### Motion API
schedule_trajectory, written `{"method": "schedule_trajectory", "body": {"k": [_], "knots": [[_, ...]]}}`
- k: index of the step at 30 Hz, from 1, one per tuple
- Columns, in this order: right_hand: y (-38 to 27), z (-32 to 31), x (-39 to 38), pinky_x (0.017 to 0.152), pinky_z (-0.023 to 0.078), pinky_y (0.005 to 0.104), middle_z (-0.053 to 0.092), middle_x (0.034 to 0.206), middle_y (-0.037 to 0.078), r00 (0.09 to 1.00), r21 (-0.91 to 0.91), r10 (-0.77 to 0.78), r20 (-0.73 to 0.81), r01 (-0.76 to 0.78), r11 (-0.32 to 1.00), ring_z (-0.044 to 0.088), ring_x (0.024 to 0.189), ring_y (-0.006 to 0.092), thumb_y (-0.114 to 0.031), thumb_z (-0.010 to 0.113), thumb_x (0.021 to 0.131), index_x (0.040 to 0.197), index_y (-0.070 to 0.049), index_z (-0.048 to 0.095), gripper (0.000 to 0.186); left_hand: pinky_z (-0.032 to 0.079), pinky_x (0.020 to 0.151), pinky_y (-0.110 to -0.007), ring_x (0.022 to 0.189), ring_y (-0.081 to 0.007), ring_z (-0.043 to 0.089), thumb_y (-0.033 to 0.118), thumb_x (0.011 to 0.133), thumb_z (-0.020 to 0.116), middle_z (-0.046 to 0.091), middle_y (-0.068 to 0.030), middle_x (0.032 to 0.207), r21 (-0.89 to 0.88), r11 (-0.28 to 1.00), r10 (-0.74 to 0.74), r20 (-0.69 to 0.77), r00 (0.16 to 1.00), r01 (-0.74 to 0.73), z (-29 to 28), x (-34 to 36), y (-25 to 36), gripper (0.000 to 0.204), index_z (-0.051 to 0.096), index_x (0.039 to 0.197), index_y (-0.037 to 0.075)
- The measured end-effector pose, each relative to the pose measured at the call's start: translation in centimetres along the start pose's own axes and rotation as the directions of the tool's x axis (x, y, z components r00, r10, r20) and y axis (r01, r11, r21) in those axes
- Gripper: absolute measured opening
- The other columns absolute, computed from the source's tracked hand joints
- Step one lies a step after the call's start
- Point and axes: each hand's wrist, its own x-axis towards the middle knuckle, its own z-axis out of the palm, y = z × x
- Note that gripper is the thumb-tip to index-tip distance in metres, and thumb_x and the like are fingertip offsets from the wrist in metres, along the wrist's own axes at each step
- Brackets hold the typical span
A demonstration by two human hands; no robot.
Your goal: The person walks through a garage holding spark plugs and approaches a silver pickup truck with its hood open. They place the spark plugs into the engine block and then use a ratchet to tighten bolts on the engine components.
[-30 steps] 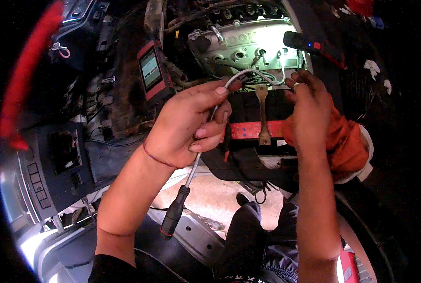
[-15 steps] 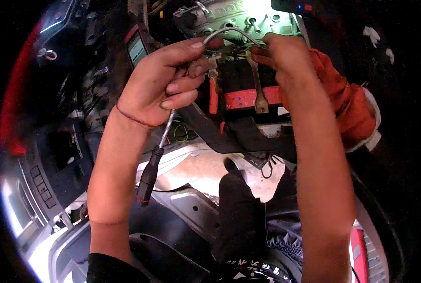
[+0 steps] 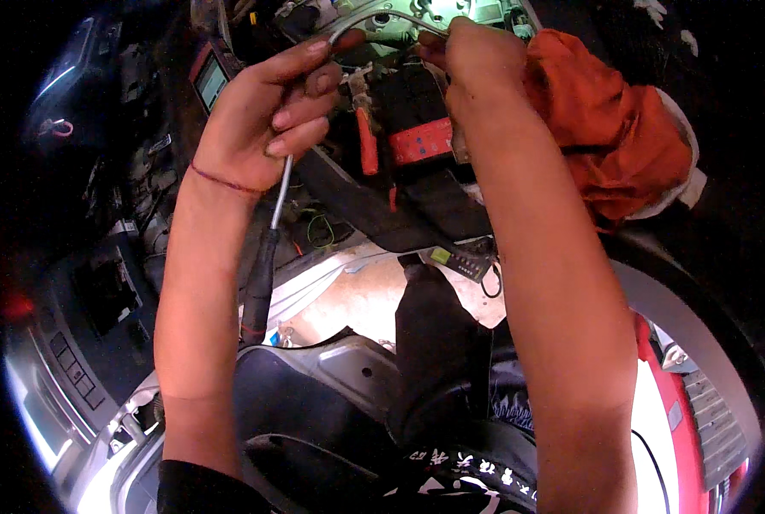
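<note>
Both hands hold a tool with a bendable metal shaft (image 3: 382,14) and a black handle (image 3: 264,283). My left hand (image 3: 280,111) is closed on the shaft, pinching it between thumb and forefinger, with the other fingers curled. Below that palm the handle hangs beside my left forearm. My right hand (image 3: 483,64) grips the shaft near its far end, its fingertips partly hidden. Between the hands the shaft arches over a lit engine (image 3: 438,10). Under them lie red-handled pliers (image 3: 367,141) and a dark block with a red band (image 3: 421,143).
An orange cloth (image 3: 601,128) lies right of my right forearm. A red-edged screen device (image 3: 211,81) stands beyond my left hand. Low at the centre is a handheld device with keys (image 3: 460,261). A dark car panel (image 3: 108,300) is on the left.
Both hands have moved up and left in the view, still holding the bent shaft. The wrench beside the right hand is now mostly hidden by that hand and forearm.
</note>
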Motion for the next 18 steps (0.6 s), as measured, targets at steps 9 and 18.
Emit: {"method": "schedule_trajectory", "body": {"k": [9,18], "knots": [[0.8,0.6,5.9,0.065,0.059,0.0408,0.060,0.099,0.021,0.994,-0.017,0.107,-0.017,-0.107,0.994,0.067,0.078,0.0335,0.001,0.047,0.084,0.109,0.010,0.048,0.027,0.025,0.035,-0.023,0.045,-0.0076,0.031,0.018,0.101,0.043,0.041,0.0005,0.068,-0.153,0.988,-0.018,0.077,0.997,0.029,-0.7,2.9,-0.6,0.031,0.050,0.124,-0.001],[1.4,1.4,8.9,0.064,0.056,0.0343,0.068,0.088,0.011,0.984,0.023,0.134,-0.117,-0.133,0.991,0.068,0.080,0.0218,-0.016,0.057,0.088,0.092,0.001,0.066,0.020,0.028,0.038,-0.024,0.048,-0.0093,0.038,0.021,0.095,0.051,0.054,-0.0032,0.073,-0.200,0.980,-0.022,-0.058,0.998,0.010,0.4,6.3,-1.3,0.016,0.057,0.102,0.008]]}}
